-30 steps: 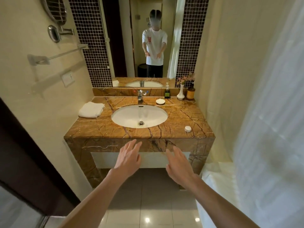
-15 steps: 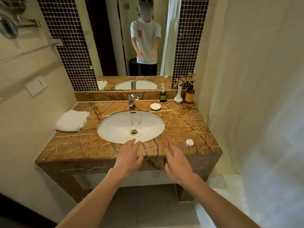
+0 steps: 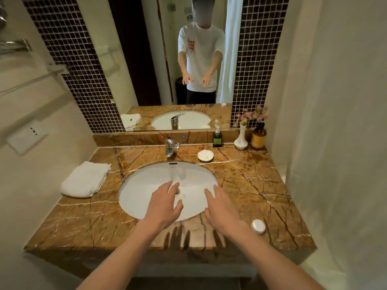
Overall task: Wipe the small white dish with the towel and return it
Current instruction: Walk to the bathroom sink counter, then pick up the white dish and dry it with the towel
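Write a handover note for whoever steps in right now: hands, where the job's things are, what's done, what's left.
Left hand: open, empty, fingers spread over the sink.
Right hand: open, empty, over the sink's near right rim.
Towel: folded, on the counter left of the sink, untouched.
Small white dish: at the back of the counter, right of the tap, in front of the soap bottle.
A small white round lid or jar sits near the front right edge; not part of the job.
Done: nothing yet.
Left: pick up the towel, pick up the dish, wipe it, set it back in its place.
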Demonstrator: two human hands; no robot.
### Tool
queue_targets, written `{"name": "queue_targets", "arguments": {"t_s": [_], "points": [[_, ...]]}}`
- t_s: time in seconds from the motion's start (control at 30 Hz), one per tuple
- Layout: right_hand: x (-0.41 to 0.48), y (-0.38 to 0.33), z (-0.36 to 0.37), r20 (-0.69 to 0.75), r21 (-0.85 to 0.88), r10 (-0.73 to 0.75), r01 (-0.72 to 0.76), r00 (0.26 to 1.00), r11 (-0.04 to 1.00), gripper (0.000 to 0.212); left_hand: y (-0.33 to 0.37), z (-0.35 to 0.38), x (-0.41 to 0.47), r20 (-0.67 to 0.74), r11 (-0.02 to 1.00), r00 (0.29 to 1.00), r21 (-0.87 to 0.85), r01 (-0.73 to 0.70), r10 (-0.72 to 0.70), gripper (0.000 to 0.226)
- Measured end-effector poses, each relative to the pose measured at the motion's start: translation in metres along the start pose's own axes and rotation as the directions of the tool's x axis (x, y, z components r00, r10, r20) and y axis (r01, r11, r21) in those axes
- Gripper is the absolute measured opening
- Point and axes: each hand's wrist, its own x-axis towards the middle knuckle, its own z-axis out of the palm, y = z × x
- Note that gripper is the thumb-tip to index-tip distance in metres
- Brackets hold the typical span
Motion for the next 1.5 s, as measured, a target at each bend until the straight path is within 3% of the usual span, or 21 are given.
{"name": "queue_targets", "arguments": {"t_s": [0.33,0.63,0.73,0.83,0.93,1.17,1.3,1.4,1.5], "points": [[0.101,0.028,0.028,0.112,-0.03,0.063,-0.06,0.992,0.998,0.059,-0.023,0.041,0.105,0.068,0.997,0.998,-0.08,0.011,-0.005,0.055],[0.198,0.056,0.028,0.117,-0.061,0.181,-0.175,0.976,0.983,0.056,-0.039,0.076,0.216,0.11,0.988,0.988,-0.117,-0.097,0.11,0.047],[0.219,0.07,0.034,0.175,-0.013,0.249,-0.251,0.952,0.968,0.055,-0.041,0.092,0.243,0.151,0.962,0.987,-0.272,-0.013,0.056,0.043],[0.239,0.089,0.046,0.206,0.034,0.277,-0.29,0.938,0.956,0.047,-0.038,0.103,0.271,0.325,0.769,0.931,-0.548,0.329,-0.167,0.037],[0.263,0.111,0.059,0.241,0.054,0.274,-0.295,0.931,0.954,0.046,-0.036,0.115,0.295,0.475,0.603,0.845,-0.608,0.517,-0.245,0.035],[0.341,0.151,0.081,0.216,0.146,0.197,-0.232,0.956,0.962,0.053,-0.025,0.17,0.332,0.556,0.412,0.745,-0.62,0.667,-0.37,0.037],[0.387,0.164,0.086,0.226,0.134,0.024,-0.055,0.974,0.989,0.06,-0.017,0.199,0.341,0.604,0.195,0.675,-0.667,0.719,-0.424,0.011],[0.422,0.163,0.089,0.249,0.1,-0.092,0.069,0.964,0.993,0.041,-0.009,0.214,0.345,0.629,0.071,0.621,-0.673,0.736,-0.468,0.024],[0.448,0.162,0.094,0.316,0.068,-0.105,0.088,0.943,0.994,0.022,-0.001,0.222,0.35,0.648,-0.045,0.592,-0.691,0.721,-0.48,0.026]]}}
